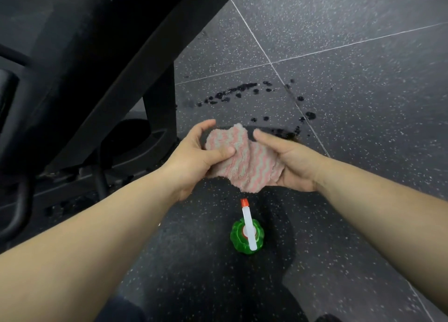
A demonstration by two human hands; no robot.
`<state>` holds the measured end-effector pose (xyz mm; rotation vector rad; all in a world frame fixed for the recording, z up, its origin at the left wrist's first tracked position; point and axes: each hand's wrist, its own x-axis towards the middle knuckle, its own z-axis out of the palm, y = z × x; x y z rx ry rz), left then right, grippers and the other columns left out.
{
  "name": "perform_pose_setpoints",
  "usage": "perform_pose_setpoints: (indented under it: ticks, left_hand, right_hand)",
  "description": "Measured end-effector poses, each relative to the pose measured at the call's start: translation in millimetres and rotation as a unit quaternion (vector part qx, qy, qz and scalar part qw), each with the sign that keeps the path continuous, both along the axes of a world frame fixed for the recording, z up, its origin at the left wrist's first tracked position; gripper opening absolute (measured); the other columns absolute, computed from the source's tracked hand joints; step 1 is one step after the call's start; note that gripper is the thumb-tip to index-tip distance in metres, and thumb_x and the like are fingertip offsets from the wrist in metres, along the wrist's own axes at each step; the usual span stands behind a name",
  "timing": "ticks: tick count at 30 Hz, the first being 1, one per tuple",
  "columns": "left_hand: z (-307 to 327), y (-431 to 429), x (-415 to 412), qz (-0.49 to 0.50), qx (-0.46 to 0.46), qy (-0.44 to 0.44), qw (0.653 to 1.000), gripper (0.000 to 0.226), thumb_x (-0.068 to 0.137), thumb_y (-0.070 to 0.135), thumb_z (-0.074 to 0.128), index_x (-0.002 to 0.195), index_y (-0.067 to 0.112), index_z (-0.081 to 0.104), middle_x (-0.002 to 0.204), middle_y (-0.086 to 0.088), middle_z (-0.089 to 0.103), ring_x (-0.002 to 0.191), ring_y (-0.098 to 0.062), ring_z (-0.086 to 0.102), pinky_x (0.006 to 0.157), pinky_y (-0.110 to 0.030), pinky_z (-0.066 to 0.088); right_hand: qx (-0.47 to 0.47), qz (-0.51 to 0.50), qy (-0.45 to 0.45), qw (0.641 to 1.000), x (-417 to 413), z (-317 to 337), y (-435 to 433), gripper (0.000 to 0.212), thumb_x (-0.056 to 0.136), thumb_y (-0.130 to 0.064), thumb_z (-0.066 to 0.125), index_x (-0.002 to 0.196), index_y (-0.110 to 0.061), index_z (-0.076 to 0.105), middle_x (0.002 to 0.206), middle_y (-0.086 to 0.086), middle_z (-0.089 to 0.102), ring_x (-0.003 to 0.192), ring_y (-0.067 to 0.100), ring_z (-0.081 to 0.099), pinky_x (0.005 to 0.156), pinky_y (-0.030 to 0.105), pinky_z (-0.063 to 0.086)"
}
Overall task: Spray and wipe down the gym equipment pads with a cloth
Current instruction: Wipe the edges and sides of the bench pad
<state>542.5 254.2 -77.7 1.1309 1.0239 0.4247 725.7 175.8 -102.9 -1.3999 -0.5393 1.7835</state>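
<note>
Head view: my left hand (196, 156) pinches the cloth (244, 166) under its thumb. My right hand (291, 164) lies beneath it, fingers hidden, so I cannot tell its grip. The bottle (238, 239) stands just below my wrists, and a careless reach could topple it. The cloth is bunched, fluffy, pink-and-grey striped.

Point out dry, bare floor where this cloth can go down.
Bare dry floor lies right of the wet splashes, past the white seams. Another patch lies right of the spray bottle. The left is crowded by the machine frame; just ahead of the cloth the floor is wet.
</note>
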Motion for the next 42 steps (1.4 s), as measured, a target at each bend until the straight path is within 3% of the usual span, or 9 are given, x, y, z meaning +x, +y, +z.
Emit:
perform_pose_setpoints:
  ticks: [5,9,12,17,20,28,32,35,42]
  left_hand:
    - [-2.2,5.7,-6.1,-0.005,0.054,0.075,0.996,0.099,0.085,-0.005,0.069,0.152,0.043,0.015,0.108,-0.007,0.067,0.082,-0.019,0.072,0.066,-0.034,0.059]
    - [-4.1,-0.1,-9.5,-0.021,0.293,0.285,0.913,0.103,0.083,0.013,0.072,0.155,0.039,0.004,0.078,-0.003,0.064,0.069,-0.017,0.064,0.064,-0.036,0.056]
    - [-4.1,-8.0,-5.3,-0.103,0.373,0.276,0.88,0.098,0.087,0.023,0.065,0.154,0.041,-0.003,0.112,0.005,0.069,0.089,-0.014,0.066,0.074,-0.03,0.052]
    - [-7.9,-11.7,5.8,-0.067,0.146,0.045,0.986,0.07,0.096,0.003,0.045,0.15,0.042,0.026,0.119,0.004,0.069,0.089,-0.022,0.072,0.074,-0.038,0.059]
    - [-17.3,-2.6,1.0,-0.01,0.235,0.122,0.964,0.058,0.088,0.017,0.071,0.139,0.031,0.045,0.108,0.011,0.066,0.089,-0.009,0.066,0.07,-0.024,0.055]
    - [-21.8,2.8,-3.7,-0.098,0.013,0.188,0.977,0.028,0.083,0.01,0.073,0.109,0.0,0.068,0.102,-0.012,0.074,0.092,-0.021,0.069,0.081,-0.031,0.054]
    - [-26.6,3.1,-10.7,-0.089,-0.034,0.177,0.98,0.041,0.086,-0.001,0.05,0.12,0.019,0.06,0.108,-0.017,0.071,0.093,-0.041,0.07,0.089,-0.049,0.056]
    - [-29.1,2.6,-11.5,-0.07,-0.061,0.172,0.981,0.066,0.09,-0.003,0.044,0.143,0.037,0.041,0.119,-0.008,0.062,0.107,-0.041,0.065,0.093,-0.049,0.054]
    - [-28.2,1.3,-10.8,-0.081,-0.049,0.198,0.976,0.029,0.098,0.04,0.055,0.122,0.024,0.062,0.099,-0.007,0.074,0.089,-0.027,0.072,0.08,-0.041,0.058]
  right_hand:
    - [0.006,-0.063,-0.027,0.998,-0.7,-7.2,9.2,0.034,0.088,0.005,0.061,0.121,-0.002,0.064,0.112,0.016,0.072,0.101,0.028,0.071,0.09,0.038,0.056]
    - [-0.019,-0.075,-0.035,0.996,-15.3,-7.8,13.5,0.014,0.095,0.0,0.055,0.102,-0.003,0.067,0.088,0.011,0.074,0.071,0.015,0.071,0.066,0.025,0.06]
    - [-0.004,-0.11,0.04,0.993,-29.1,-5.2,15.1,0.031,0.101,-0.027,0.05,0.107,-0.001,0.067,0.094,0.015,0.073,0.081,0.021,0.071,0.078,0.033,0.061]
    - [0.043,-0.092,0.097,0.99,-30.1,-4.3,13.4,0.035,0.099,-0.028,0.052,0.125,-0.005,0.059,0.095,0.011,0.071,0.073,0.018,0.07,0.065,0.03,0.059]
    - [0.044,-0.114,0.077,0.989,-28.7,-7.9,10.1,0.036,0.098,-0.007,0.051,0.129,0.009,0.054,0.109,0.023,0.067,0.085,0.025,0.069,0.078,0.034,0.057]
    - [0.037,-0.007,-0.108,0.993,-3.0,-24.6,-15.9,0.039,0.088,0.001,0.063,0.126,-0.009,0.058,0.126,0.012,0.063,0.108,0.021,0.06,0.096,0.032,0.049]
    - [-0.06,0.361,-0.464,0.806,11.0,-61.4,-64.6,0.114,0.075,-0.02,0.083,0.157,-0.031,0.005,0.161,0.006,0.024,0.132,0.022,0.047,0.108,0.033,0.04]
    - [-0.001,0.401,-0.473,0.784,-22.6,-95.6,-88.7,0.136,0.067,-0.049,0.085,0.153,-0.033,-0.02,0.165,-0.004,-0.005,0.151,0.021,0.01,0.122,0.034,0.016]
    - [0.055,0.141,-0.502,0.851,-82.6,-126.7,-77.6,0.083,0.088,-0.055,0.061,0.153,-0.029,0.016,0.109,-0.003,0.062,0.091,0.015,0.055,0.075,0.028,0.04]
